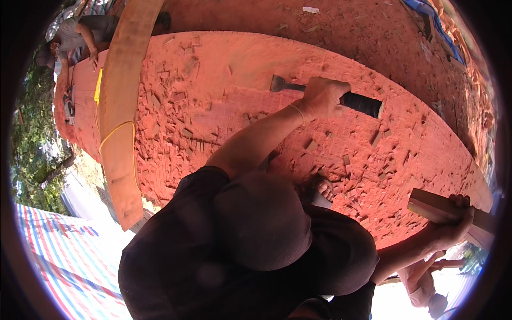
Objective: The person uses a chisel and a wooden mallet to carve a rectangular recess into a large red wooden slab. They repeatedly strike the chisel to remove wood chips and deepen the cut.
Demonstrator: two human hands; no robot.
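My left hand [324,100] is closed round a chisel, whose handle [362,104] is wrapped in black. The chisel's dark, flared blade [278,84] points left, low over a large red wooden slab [240,58]. At the right rim, the fingers of my right hand [460,218] wrap a thick, squared length of wood [426,205]. Its near end angles toward the slab, and its far end runs out toward the rim. Many wood chips [178,97] lie scattered over the slab, whose surface is rough with cuts. My foot [325,188] shows near the slab's middle.
A long plank [122,80] crosses the slab at left, with a yellow cord [114,133] over it. Beyond it a person [88,34] leans at the slab's far end near a small tool [69,106]. Another person [421,282] shows lower right. Striped sheeting [58,240] hangs lower left.
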